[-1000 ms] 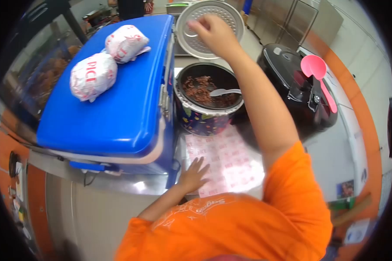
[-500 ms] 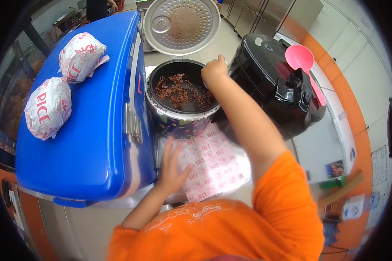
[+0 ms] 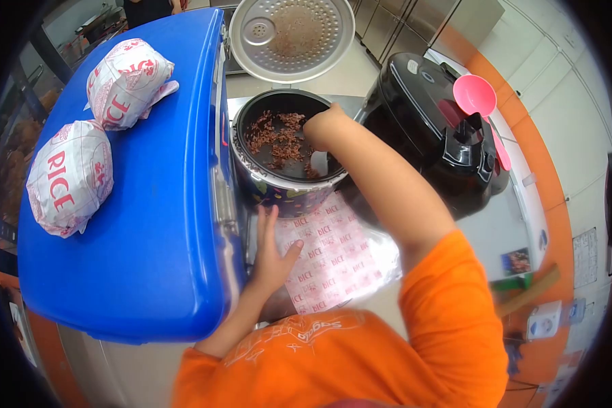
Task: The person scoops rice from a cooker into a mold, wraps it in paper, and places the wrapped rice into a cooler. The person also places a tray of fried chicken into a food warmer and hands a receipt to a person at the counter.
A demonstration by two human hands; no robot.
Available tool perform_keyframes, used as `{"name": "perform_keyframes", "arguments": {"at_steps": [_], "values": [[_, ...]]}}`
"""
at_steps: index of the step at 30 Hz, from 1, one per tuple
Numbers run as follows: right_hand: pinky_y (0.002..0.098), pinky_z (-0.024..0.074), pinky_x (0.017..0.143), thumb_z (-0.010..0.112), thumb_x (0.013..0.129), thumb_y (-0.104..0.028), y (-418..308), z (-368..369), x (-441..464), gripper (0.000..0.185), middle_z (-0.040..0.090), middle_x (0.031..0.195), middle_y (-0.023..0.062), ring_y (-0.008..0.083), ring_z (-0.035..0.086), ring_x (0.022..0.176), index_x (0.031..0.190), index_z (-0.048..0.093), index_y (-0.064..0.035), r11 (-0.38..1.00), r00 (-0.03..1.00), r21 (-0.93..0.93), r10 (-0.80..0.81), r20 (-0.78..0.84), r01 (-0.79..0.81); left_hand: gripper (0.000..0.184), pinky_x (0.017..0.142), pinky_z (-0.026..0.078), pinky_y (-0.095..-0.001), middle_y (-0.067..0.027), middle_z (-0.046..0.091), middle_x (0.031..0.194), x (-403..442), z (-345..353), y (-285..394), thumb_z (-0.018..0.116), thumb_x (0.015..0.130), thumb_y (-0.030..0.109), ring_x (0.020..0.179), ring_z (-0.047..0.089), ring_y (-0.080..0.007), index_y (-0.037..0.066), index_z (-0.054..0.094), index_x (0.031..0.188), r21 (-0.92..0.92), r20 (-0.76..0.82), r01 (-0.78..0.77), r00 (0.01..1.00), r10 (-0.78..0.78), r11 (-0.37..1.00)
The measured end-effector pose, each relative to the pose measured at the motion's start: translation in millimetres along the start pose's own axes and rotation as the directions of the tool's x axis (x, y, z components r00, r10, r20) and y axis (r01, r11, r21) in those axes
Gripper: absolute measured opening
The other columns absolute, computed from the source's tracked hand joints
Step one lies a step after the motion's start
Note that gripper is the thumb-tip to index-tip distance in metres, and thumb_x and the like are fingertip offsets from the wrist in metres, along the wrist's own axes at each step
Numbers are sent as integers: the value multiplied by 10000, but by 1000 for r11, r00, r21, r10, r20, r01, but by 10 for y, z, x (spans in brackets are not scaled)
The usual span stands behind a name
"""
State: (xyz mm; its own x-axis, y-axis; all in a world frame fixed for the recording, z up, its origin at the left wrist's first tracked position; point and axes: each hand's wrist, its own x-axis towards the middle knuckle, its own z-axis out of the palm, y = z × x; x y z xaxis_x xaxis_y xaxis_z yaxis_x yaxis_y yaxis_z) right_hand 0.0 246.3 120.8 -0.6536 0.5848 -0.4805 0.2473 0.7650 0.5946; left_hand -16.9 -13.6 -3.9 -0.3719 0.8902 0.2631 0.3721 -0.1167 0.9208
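My right hand [image 3: 325, 129] reaches over the rim of the rice cooker [image 3: 241, 153], its fingers closed around what looks like a rice scoop [image 3: 319, 162]. Only the scoop's pale end shows, low against the pot's right inner wall. Reddish-brown rice [image 3: 279, 139] lies scattered over the dark bottom. At the cooker's front, my left hand [image 3: 272, 255] has its fingers apart and holds nothing; the fingertips are close to the cooker's outside. Just right of it, a sheet of printed RICE wrapping paper [image 3: 330, 255] lies flat on the metal surface.
The cooker's dimpled lid [image 3: 292, 37] stands raised behind it. A blue cooler box [image 3: 143, 224] on the left carries two wrapped RICE bundles [image 3: 71, 177]. On the right is a closed black cooker [image 3: 415, 115] with a pink ladle [image 3: 476, 95] on it. Part of another person [image 3: 146, 10] shows far back.
My right hand has gone from the cooker's right rim down inside, and the scoop's pale end has come into sight. My left hand has shifted slightly. The view has moved a little.
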Motion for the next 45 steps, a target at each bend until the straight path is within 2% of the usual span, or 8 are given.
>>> {"name": "perform_keyframes", "arguments": {"at_steps": [2,6,15,17,30,36,43,45], "values": [[476,334,930,562,796,-188,77,-116,-275,207,652,1021,66,232,578,1037,949,692,-134,911,999,412,13,-39,5,740,1081,169,-394,-255,115,1449,2,-6,9,626,777,72,1349,166,-337,48,218,1394,1,2,-18,1000,18,1000],[388,292,929,545,780,-172,121,-42,-275,159,668,893,2,175,581,903,822,697,-150,922,835,143,387,-391,-360,755,1082,173,-398,-260,101,1450,-14,5,-8,641,768,75,1349,157,-351,52,220,1395,0,21,-25,999,25,1000],[435,304,928,505,832,-230,-4,90,52,212,675,857,16,189,588,908,829,703,-155,964,902,202,235,-363,-170,767,1083,159,-410,-258,90,1451,-51,56,-88,652,766,105,1351,140,-356,67,221,1399,13,-21,30,999,-29,999],[432,304,936,503,832,-216,31,4,79,212,678,886,21,191,594,936,869,705,-161,965,775,123,259,-576,-231,768,1084,153,-412,-257,90,1451,-69,69,-69,651,769,111,1352,134,-356,69,217,1401,20,-19,53,998,-53,998],[514,222,997,669,726,-173,323,103,-108,334,633,1090,85,251,568,1075,1058,662,-141,788,967,566,246,71,-242,805,1088,153,-384,-229,59,1470,188,156,-9,634,788,114,1367,96,-318,36,134,1414,-40,-176,134,975,-139,990],[388,464,816,681,675,-110,279,98,-157,237,659,986,120,276,625,930,908,701,-70,786,992,605,102,80,-130,790,1069,135,-490,-162,42,1490,371,160,-203,565,823,104,1358,142,-333,105,67,1435,44,-225,137,966,-124,990],[391,481,765,645,688,-95,108,211,292,329,655,991,134,286,619,931,1014,661,-55,658,964,733,-266,15,170,795,1095,128,-366,-233,121,1459,347,201,-184,627,790,120,1361,134,-316,27,141,1413,12,-218,130,968,-124,991],[433,434,821,623,707,-89,-126,102,176,337,650,1026,120,281,601,994,1040,647,-55,764,986,645,84,-146,30,790,1093,137,-373,-227,137,1455,330,206,-188,632,787,123,1355,153,-322,32,156,1411,70,-224,113,970,-95,991]]}}
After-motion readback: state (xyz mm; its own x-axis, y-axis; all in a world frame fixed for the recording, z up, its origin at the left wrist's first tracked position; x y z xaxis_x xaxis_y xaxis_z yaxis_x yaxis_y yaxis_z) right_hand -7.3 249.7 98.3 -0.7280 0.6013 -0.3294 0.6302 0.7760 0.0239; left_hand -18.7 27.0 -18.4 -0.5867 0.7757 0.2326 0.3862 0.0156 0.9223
